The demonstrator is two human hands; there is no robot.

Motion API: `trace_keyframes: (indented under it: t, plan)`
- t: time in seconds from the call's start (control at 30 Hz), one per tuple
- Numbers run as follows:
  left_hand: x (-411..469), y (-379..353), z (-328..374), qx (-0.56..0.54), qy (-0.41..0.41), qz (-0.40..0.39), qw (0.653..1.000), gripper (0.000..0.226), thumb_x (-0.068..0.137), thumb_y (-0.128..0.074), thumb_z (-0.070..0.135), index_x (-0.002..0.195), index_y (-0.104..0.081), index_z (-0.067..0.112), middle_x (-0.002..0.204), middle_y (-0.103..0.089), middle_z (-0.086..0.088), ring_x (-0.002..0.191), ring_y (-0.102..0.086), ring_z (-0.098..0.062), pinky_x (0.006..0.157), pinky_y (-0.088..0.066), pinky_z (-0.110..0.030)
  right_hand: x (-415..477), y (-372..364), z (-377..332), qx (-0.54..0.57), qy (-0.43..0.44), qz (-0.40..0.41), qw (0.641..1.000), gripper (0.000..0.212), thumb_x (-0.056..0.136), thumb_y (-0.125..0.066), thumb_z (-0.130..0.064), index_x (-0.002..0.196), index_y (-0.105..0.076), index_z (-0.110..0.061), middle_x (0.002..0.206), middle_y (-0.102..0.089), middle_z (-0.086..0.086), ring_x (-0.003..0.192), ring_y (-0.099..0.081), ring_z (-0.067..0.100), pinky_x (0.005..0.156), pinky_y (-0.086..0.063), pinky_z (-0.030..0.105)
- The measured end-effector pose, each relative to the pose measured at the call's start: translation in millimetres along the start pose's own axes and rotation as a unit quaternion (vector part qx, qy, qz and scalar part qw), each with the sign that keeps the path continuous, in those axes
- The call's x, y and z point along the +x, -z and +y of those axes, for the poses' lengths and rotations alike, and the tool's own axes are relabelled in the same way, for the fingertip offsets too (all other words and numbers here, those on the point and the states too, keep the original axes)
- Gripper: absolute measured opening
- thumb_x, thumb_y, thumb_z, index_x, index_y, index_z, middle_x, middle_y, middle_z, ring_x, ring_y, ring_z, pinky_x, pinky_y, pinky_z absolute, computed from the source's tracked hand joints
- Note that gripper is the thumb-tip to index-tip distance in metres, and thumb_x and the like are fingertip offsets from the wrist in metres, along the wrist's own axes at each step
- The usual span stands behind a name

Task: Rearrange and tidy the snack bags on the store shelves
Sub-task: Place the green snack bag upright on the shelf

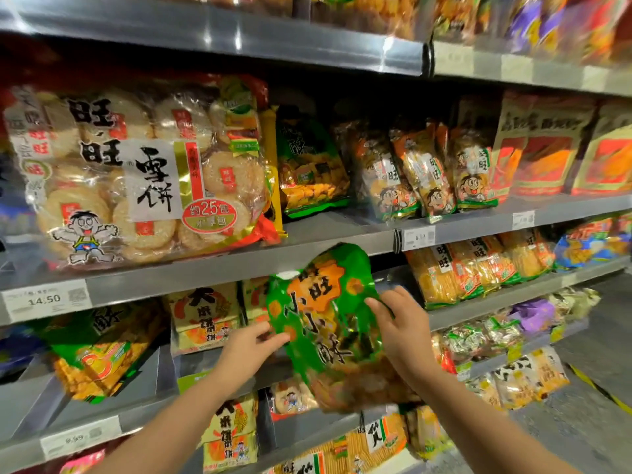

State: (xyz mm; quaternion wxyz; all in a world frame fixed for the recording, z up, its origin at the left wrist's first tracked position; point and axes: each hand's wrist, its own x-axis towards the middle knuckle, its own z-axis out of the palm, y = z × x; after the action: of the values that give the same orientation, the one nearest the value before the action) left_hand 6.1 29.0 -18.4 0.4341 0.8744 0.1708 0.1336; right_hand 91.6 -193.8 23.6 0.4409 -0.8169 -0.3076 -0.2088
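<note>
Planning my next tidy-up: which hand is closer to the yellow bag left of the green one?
Left. The left hand, holding the green bag at its left edge, is just right of the yellow bag; the right hand holds its other side, farther right.

Noted: a white price label [46, 300] marked 14.50 up-left of the left hand [248, 350], a second label [419, 237] above the right hand [403, 336], and grey floor [581, 432] with yellow-black striped tape [605, 393] to its right.
</note>
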Motion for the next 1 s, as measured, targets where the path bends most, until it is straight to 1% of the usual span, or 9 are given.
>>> trace_keyframes:
  t: [0.1,0.17,0.27,0.37,0.53,0.77,0.83,0.9,1.0]
  plan:
    - [0,18,23,0.007,-0.051,0.051,0.997,0.031,0.091,-0.057,0.027,0.06,-0.057,0.03,0.053,-0.058,0.014,0.055,-0.052,0.003,0.054,-0.034,-0.015,12,43,4,0.001,-0.022,0.02,1.0,0.035,0.093,-0.055,-0.018,0.06,-0.045,-0.015,0.067,-0.045,0.0,0.064,-0.044,0.006,0.061,-0.036,0.027]
    - [2,30,44,0.019,-0.077,0.085,0.993,0.029,0.092,-0.055,0.026,0.065,-0.06,0.031,0.059,-0.061,0.014,0.062,-0.055,0.001,0.06,-0.038,-0.016,32,69,-1,0.069,-0.053,0.09,0.992,0.035,0.092,-0.054,-0.023,0.06,-0.047,-0.009,0.064,-0.045,0.005,0.062,-0.043,0.023,0.06,-0.034,0.041]
    - [12,41,73,0.034,-0.103,0.132,0.985,0.024,0.093,-0.054,0.026,0.08,-0.069,0.013,0.078,-0.067,-0.002,0.079,-0.061,-0.02,0.069,-0.04,-0.032,74,90,-19,0.159,-0.067,0.186,0.967,0.038,0.091,-0.055,-0.023,0.055,-0.044,-0.019,0.056,-0.04,-0.004,0.053,-0.034,0.006,0.056,-0.028,0.03]
    - [21,50,98,0.035,-0.127,0.166,0.977,0.022,0.093,-0.051,0.026,0.096,-0.068,0.014,0.087,-0.067,0.001,0.084,-0.06,-0.019,0.072,-0.042,-0.033,119,92,-36,0.232,-0.034,0.237,0.943,0.03,0.087,-0.051,-0.03,0.06,-0.044,-0.02,0.062,-0.038,-0.005,0.06,-0.032,0.006,0.06,-0.026,0.03]
    - [32,61,132,0.047,-0.17,0.186,0.967,0.017,0.096,-0.045,0.028,0.086,-0.058,0.024,0.077,-0.068,-0.003,0.073,-0.064,-0.02,0.072,-0.049,-0.044,180,75,-61,0.212,0.031,0.29,0.933,0.038,0.094,-0.045,-0.022,0.06,-0.031,-0.027,0.061,-0.033,-0.009,0.055,-0.032,0.001,0.055,-0.025,0.021]
    - [45,67,139,0.075,-0.191,0.238,0.949,0.019,0.095,-0.049,0.026,0.077,-0.047,0.026,0.067,-0.06,-0.001,0.062,-0.057,-0.015,0.054,-0.041,-0.03,227,25,-47,0.195,0.027,0.3,0.933,0.031,0.095,-0.033,-0.029,0.064,-0.031,-0.028,0.063,-0.035,-0.008,0.056,-0.032,0.005,0.053,-0.027,0.016]
    - [47,66,139,0.081,-0.202,0.257,0.941,0.003,0.094,-0.05,0.027,0.095,-0.051,0.024,0.079,-0.061,0.004,0.07,-0.058,-0.011,0.057,-0.045,-0.028,229,15,-37,0.175,0.028,0.301,0.937,0.029,0.095,-0.032,-0.027,0.066,-0.034,-0.023,0.063,-0.034,-0.01,0.056,-0.031,0.004,0.054,-0.028,0.014]
    - [52,63,135,0.112,-0.245,0.296,0.916,0.022,0.093,-0.048,0.03,0.11,-0.051,0.017,0.096,-0.06,0.003,0.082,-0.055,-0.01,0.068,-0.044,-0.022,228,4,-22,0.158,0.022,0.298,0.941,0.029,0.095,-0.033,-0.026,0.069,-0.038,-0.015,0.063,-0.034,-0.01,0.057,-0.031,0.003,0.055,-0.027,0.018]
    - [62,58,130,0.21,-0.328,0.322,0.863,0.044,0.087,-0.042,0.04,0.122,-0.043,0.014,0.122,-0.048,-0.003,0.11,-0.045,-0.015,0.096,-0.042,-0.028,226,-11,-1,0.154,-0.026,0.252,0.955,0.033,0.095,-0.033,-0.032,0.066,-0.037,-0.018,0.062,-0.037,-0.006,0.056,-0.035,0.01,0.058,-0.024,0.029]
